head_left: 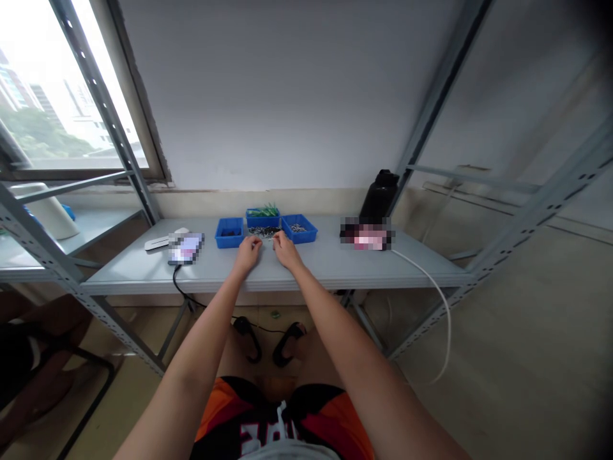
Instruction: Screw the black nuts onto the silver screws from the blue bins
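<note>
Three blue bins stand on the grey shelf: the left bin (pixel 230 240) holds dark small parts, the back bin (pixel 263 223) holds green strips, and the right bin (pixel 306 237) holds small silvery pieces. Between them lies a pile of small black and light parts (pixel 264 232). My left hand (pixel 248 250) rests at the near side of the pile, fingers pinched together. Just to its right, my right hand (pixel 286 249) is also pinched, close to the right bin's near edge. Whatever the fingertips hold is too small to make out.
A blurred phone (pixel 186 248) with a black cable and a white object (pixel 158 243) lie to the left. At the right are a black bottle (pixel 379 197) and a blurred pink device (pixel 368 237) with a white cable. Metal posts flank the shelf.
</note>
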A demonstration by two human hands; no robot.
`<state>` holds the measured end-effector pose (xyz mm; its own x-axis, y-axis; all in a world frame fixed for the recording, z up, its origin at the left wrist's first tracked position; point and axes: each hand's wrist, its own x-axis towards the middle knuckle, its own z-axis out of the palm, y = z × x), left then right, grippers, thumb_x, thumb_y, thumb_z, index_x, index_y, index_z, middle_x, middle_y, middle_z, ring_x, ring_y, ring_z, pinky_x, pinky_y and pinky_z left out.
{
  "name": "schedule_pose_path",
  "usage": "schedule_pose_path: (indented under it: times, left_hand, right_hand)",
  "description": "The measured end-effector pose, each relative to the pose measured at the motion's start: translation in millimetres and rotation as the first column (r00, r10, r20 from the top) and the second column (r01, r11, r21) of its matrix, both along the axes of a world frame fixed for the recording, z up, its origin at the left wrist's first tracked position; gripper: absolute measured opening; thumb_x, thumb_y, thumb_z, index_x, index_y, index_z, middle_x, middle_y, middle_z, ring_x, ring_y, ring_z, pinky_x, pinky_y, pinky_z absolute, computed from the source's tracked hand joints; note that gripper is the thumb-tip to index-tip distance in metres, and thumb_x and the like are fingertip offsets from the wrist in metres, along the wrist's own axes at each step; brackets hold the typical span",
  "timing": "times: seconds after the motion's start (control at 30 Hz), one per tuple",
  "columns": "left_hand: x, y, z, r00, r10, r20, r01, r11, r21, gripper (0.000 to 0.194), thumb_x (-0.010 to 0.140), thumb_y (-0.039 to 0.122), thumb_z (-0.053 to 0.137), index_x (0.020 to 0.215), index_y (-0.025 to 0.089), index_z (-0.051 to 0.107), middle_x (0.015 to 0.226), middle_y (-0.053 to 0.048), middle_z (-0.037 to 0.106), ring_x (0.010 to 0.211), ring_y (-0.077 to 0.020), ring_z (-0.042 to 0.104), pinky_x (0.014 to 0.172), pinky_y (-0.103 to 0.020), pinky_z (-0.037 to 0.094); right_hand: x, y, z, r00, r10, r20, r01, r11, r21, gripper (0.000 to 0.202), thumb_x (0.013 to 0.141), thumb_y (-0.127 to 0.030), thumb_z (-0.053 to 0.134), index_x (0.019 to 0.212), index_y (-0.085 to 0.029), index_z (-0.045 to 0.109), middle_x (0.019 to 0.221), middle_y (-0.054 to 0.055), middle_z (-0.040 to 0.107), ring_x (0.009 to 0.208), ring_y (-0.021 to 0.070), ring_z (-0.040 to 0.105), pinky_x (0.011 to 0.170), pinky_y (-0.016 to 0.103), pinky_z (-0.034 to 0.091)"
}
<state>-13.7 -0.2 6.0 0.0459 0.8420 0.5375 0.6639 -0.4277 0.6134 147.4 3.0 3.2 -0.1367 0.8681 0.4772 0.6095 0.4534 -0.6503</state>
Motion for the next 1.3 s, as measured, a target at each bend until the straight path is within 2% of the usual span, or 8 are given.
schedule_pose_path:
  times: [0.17,0.3,0.53,0.63,0.77,0.9,1.13,1.3]
  left_hand:
    - [4,-7,3.8,0.986,-0.121,-0.115,0.109,0.989,-0.101,0.018,0.084,0.019,0.051,0.085,0.018,0.069,0.090,-0.010,0.072,0.083,-0.0221,0.062,0.085,-0.035,0.049]
    - [6,-9,4.6,0.978,-0.149,-0.143,0.133,0.984,-0.116,0.018,0.083,0.020,0.052,0.083,0.018,0.070,0.089,-0.010,0.072,0.083,-0.0235,0.063,0.084,-0.036,0.049]
    - [2,-7,4.4,0.999,-0.034,0.031,0.035,0.999,-0.033,0.018,0.087,0.021,0.049,0.085,0.016,0.067,0.088,-0.010,0.071,0.084,-0.0209,0.063,0.082,-0.031,0.047]
    - [1,-6,4.4,0.992,-0.004,0.127,0.006,1.000,-0.010,0.017,0.088,0.022,0.049,0.087,0.016,0.065,0.091,-0.008,0.071,0.084,-0.0188,0.062,0.083,-0.030,0.047]
    - [1,-5,4.5,0.986,0.000,0.169,0.003,1.000,-0.016,0.016,0.088,0.022,0.050,0.089,0.016,0.064,0.093,-0.008,0.070,0.085,-0.0178,0.062,0.084,-0.029,0.047]
    - [1,-4,3.5,0.983,-0.026,0.184,0.026,1.000,0.001,0.015,0.087,0.023,0.051,0.088,0.016,0.063,0.090,-0.007,0.070,0.082,-0.0172,0.061,0.082,-0.028,0.046]
    - [0,-3,1.4,0.976,-0.023,0.215,0.025,1.000,-0.007,0.014,0.088,0.023,0.050,0.088,0.015,0.062,0.089,-0.007,0.069,0.082,-0.0168,0.061,0.081,-0.027,0.046]
    - [0,-4,1.5,0.977,-0.014,0.215,0.020,0.999,-0.025,0.015,0.088,0.024,0.050,0.088,0.016,0.063,0.090,-0.006,0.070,0.081,-0.0165,0.062,0.081,-0.027,0.047]
  right_hand:
    - [0,-3,2.2,1.000,0.006,-0.019,-0.005,1.000,0.026,0.026,0.095,-0.031,0.032,0.106,-0.021,0.053,0.097,0.008,0.068,0.090,0.0235,0.061,0.084,0.035,0.045]
    - [0,-5,2.7,1.000,0.010,-0.004,-0.010,0.998,0.057,0.027,0.094,-0.031,0.032,0.105,-0.021,0.054,0.100,0.009,0.067,0.093,0.0237,0.061,0.084,0.035,0.045]
    - [0,-1,0.4,1.000,-0.026,-0.010,0.026,0.999,-0.019,0.026,0.095,-0.030,0.034,0.107,-0.021,0.055,0.087,0.007,0.068,0.082,0.0225,0.062,0.081,0.034,0.046]
    - [0,0,-1.5,0.999,0.009,0.037,-0.007,0.998,-0.055,0.023,0.095,-0.026,0.037,0.107,-0.020,0.056,0.085,0.007,0.069,0.080,0.0217,0.062,0.079,0.032,0.046]
    - [-1,1,-3.6,0.988,0.075,0.138,-0.066,0.995,-0.074,0.021,0.095,-0.025,0.041,0.104,-0.021,0.059,0.092,0.009,0.071,0.085,0.0233,0.064,0.079,0.033,0.046]
    - [-2,2,-6.9,0.970,0.096,0.223,-0.084,0.994,-0.064,0.020,0.094,-0.025,0.043,0.102,-0.021,0.060,0.098,0.011,0.071,0.091,0.0260,0.064,0.080,0.034,0.045]
    - [-1,3,-7.7,0.985,0.154,0.081,-0.159,0.986,0.059,0.023,0.086,-0.015,0.046,0.105,-0.019,0.059,0.108,0.009,0.066,0.098,0.0214,0.060,0.087,0.033,0.045]
    - [-1,6,-9.0,0.960,0.262,0.102,-0.271,0.958,0.097,0.030,0.077,-0.006,0.041,0.092,-0.019,0.064,0.100,0.007,0.067,0.094,0.0196,0.058,0.091,0.034,0.044]
